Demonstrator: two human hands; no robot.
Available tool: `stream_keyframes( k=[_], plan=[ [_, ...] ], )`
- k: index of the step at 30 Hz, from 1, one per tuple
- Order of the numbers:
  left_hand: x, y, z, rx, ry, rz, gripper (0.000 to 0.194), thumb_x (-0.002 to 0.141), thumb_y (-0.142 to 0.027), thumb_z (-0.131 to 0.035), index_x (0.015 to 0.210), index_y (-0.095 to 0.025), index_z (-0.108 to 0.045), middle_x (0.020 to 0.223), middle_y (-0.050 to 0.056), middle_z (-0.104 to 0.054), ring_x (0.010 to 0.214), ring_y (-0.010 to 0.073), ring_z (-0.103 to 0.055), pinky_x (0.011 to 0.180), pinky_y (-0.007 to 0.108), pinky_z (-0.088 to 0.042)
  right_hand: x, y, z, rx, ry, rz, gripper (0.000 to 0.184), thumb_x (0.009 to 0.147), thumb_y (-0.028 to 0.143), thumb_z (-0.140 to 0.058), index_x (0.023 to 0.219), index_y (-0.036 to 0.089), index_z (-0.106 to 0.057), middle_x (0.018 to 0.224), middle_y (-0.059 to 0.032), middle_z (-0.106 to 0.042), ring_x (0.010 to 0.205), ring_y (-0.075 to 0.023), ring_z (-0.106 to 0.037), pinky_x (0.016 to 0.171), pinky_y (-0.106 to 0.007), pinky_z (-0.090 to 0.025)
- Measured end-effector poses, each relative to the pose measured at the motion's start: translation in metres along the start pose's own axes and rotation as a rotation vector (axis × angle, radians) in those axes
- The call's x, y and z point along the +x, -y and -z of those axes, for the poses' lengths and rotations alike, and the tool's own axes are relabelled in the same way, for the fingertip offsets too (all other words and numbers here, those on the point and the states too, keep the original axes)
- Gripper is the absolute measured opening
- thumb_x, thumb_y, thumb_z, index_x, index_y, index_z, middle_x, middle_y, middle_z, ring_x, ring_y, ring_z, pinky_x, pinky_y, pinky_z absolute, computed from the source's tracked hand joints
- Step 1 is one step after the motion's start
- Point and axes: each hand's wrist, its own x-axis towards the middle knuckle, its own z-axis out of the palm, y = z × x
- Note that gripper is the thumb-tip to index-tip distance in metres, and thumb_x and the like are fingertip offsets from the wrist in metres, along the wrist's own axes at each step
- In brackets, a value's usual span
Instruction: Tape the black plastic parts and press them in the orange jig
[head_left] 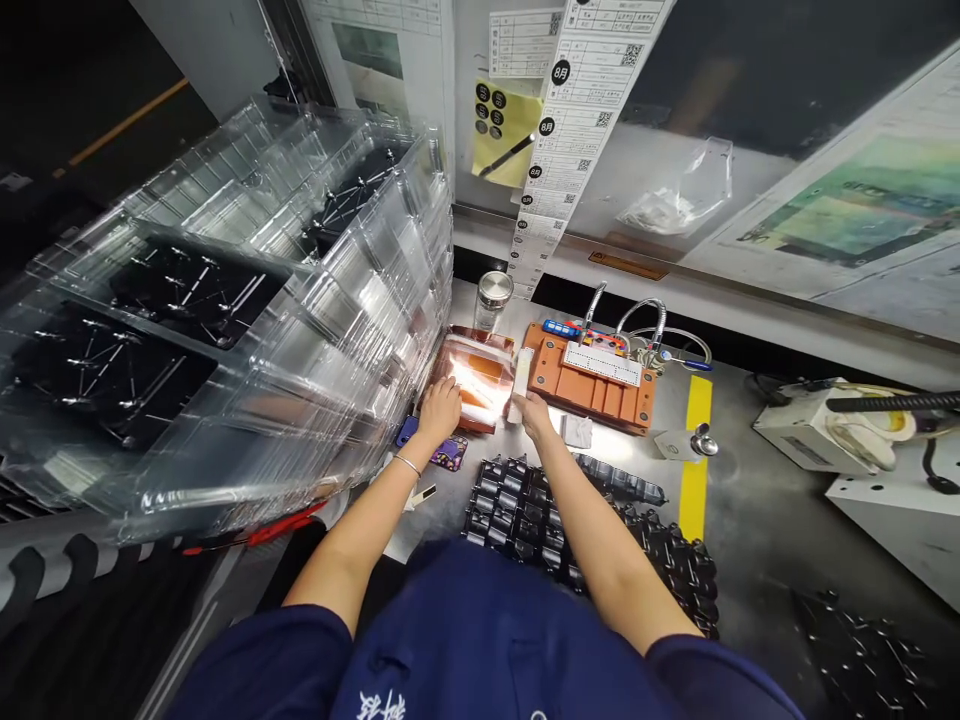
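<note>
My left hand [441, 408] lies with its fingers stretched out on the near left part of a shiny orange-brown package [484, 368] with a clear glossy surface. Bright glare hides part of that package. Just to its right, my right hand [532, 414] is closed round the lower end of a narrow white bar [522, 372], which stands out away from me. An orange-brown block fixture [547, 380] with a white perforated plate [602, 364] on top sits right of the bar. Below my left hand lies a patterned phone-like item [450, 453].
Stacked clear plastic trays [360, 290] rise high on the left, holding black parts. Black moulded parts [517, 505] lie in rows between my arms and body. A lidded glass jar [494, 298] stands behind the package. A dispenser bottle [684, 444] and a white machine [814, 430] are at right.
</note>
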Motion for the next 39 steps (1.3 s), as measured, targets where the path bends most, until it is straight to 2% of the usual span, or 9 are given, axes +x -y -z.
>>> stream_keyframes(
  k=[5, 10, 13, 18, 23, 30, 32, 36, 39],
  plan=[
    [-0.001, -0.001, 0.002, -0.034, -0.005, -0.013, 0.039, 0.091, -0.032, -0.048, 0.124, -0.014, -0.055, 0.139, 0.016, -0.049, 0.133, 0.0304, -0.038, 0.111, 0.048, -0.029, -0.004, -0.015, 0.011, 0.033, -0.034, -0.020, 0.017, 0.069, 0.020, -0.066, 0.073, 0.020, -0.050, 0.058, 0.0027, -0.054, 0.055, -0.0129, -0.057, 0.055, -0.030, -0.058],
    [-0.003, 0.003, -0.001, -0.122, -0.094, 0.055, 0.041, 0.090, -0.027, -0.047, 0.129, -0.012, -0.051, 0.139, 0.018, -0.047, 0.131, 0.0274, -0.042, 0.110, 0.042, -0.032, -0.008, -0.008, 0.015, -0.032, -0.165, 0.097, 0.023, 0.073, 0.026, -0.059, 0.095, 0.018, -0.055, 0.096, -0.0090, -0.063, 0.100, -0.0226, -0.059, 0.088, -0.040, -0.052],
    [-0.005, 0.003, -0.002, -0.143, -0.212, 0.087, 0.041, 0.091, -0.023, -0.043, 0.129, -0.009, -0.050, 0.141, 0.020, -0.044, 0.132, 0.0273, -0.040, 0.111, 0.042, -0.031, -0.021, 0.005, 0.004, -0.308, -0.201, 0.387, 0.034, 0.080, 0.029, -0.053, 0.111, 0.015, -0.056, 0.122, -0.0160, -0.056, 0.123, -0.0273, -0.045, 0.104, -0.046, -0.037],
    [-0.012, -0.005, -0.003, -0.197, -0.278, 0.023, 0.034, 0.091, -0.016, -0.035, 0.114, -0.012, -0.060, 0.125, 0.016, -0.059, 0.122, 0.0234, -0.050, 0.107, 0.040, -0.035, -0.045, 0.012, -0.030, -1.039, 0.187, 0.881, 0.064, 0.075, 0.033, -0.069, 0.131, 0.010, -0.049, 0.143, -0.0201, -0.043, 0.136, -0.0344, -0.030, 0.111, -0.055, -0.019],
    [-0.023, 0.003, -0.007, -0.249, -0.395, 0.104, 0.033, 0.089, -0.017, -0.040, 0.117, -0.012, -0.057, 0.124, 0.017, -0.058, 0.119, 0.0249, -0.051, 0.103, 0.043, -0.040, -0.058, -0.004, -0.033, -1.295, 0.260, 0.981, 0.045, 0.086, 0.032, -0.059, 0.128, 0.015, -0.055, 0.142, -0.0172, -0.047, 0.133, -0.0326, -0.038, 0.109, -0.057, -0.020],
    [-0.048, -0.004, 0.007, -0.465, -0.605, 0.128, 0.033, 0.088, -0.032, -0.051, 0.114, -0.011, -0.053, 0.127, 0.022, -0.052, 0.127, 0.0275, -0.045, 0.108, 0.047, -0.035, -0.059, -0.005, 0.002, -1.240, 0.096, 1.020, 0.039, 0.094, 0.019, -0.039, 0.127, 0.020, -0.059, 0.126, -0.0135, -0.062, 0.114, -0.0260, -0.056, 0.097, -0.044, -0.039],
    [-0.049, -0.013, 0.014, -0.690, -0.524, 0.304, 0.037, 0.087, -0.042, -0.053, 0.111, -0.013, -0.051, 0.119, 0.020, -0.056, 0.116, 0.0259, -0.055, 0.100, 0.044, -0.044, -0.058, 0.000, 0.009, -1.224, 0.065, 1.040, 0.040, 0.093, 0.017, -0.039, 0.128, 0.020, -0.059, 0.125, -0.0134, -0.062, 0.112, -0.0251, -0.057, 0.096, -0.041, -0.040],
    [-0.038, -0.019, 0.029, -1.304, -0.093, 0.767, 0.045, 0.091, -0.055, -0.040, 0.108, -0.014, -0.049, 0.103, 0.015, -0.062, 0.080, 0.0203, -0.068, 0.068, 0.036, -0.057, -0.058, 0.006, 0.014, -1.271, 0.122, 1.037, 0.040, 0.091, 0.014, -0.042, 0.127, 0.021, -0.060, 0.128, -0.0135, -0.060, 0.116, -0.0260, -0.055, 0.098, -0.044, -0.039],
    [-0.027, -0.013, 0.037, -1.510, 0.018, 0.815, 0.028, 0.086, -0.039, -0.057, 0.099, -0.014, -0.053, 0.090, 0.008, -0.063, 0.070, 0.0153, -0.068, 0.063, 0.028, -0.056, -0.065, 0.012, 0.010, -1.310, 0.204, 0.969, 0.039, 0.090, 0.014, -0.046, 0.126, 0.022, -0.060, 0.132, -0.0138, -0.058, 0.122, -0.0289, -0.051, 0.102, -0.051, -0.035]
  ],
)
